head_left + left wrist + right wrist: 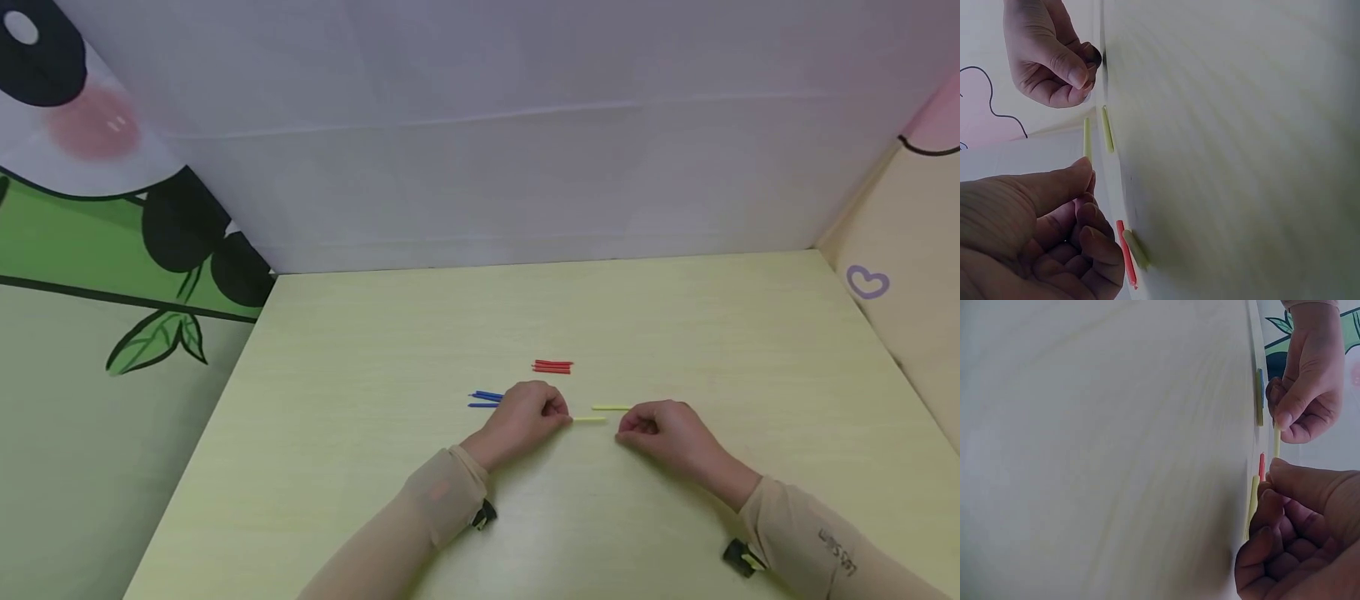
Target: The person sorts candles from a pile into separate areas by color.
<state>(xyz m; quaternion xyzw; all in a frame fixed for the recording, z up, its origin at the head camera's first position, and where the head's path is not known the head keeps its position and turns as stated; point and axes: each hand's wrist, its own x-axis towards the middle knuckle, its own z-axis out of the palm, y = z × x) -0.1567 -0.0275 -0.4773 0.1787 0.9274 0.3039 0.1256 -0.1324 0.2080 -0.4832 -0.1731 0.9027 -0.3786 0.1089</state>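
My left hand [528,417] pinches a thin yellow candle [589,419] by one end between thumb and fingertip; its free end points right. To the right, my right hand [667,433] has its fingers curled, and no object shows between thumb and forefinger; in the left wrist view a gap separates it from the candle [1087,137]. Another yellow candle [609,407] lies just beyond, partly hidden by the right hand. One more yellow candle [1137,249] lies near a red one in the left wrist view; the left hand hides it in the head view.
Several blue candles [486,395] lie left of the left hand, their right ends covered. A row of red candles [552,367] lies farther back on the pale wooden table [375,333]. A white wall [487,183] stands behind, with printed panels at both sides.
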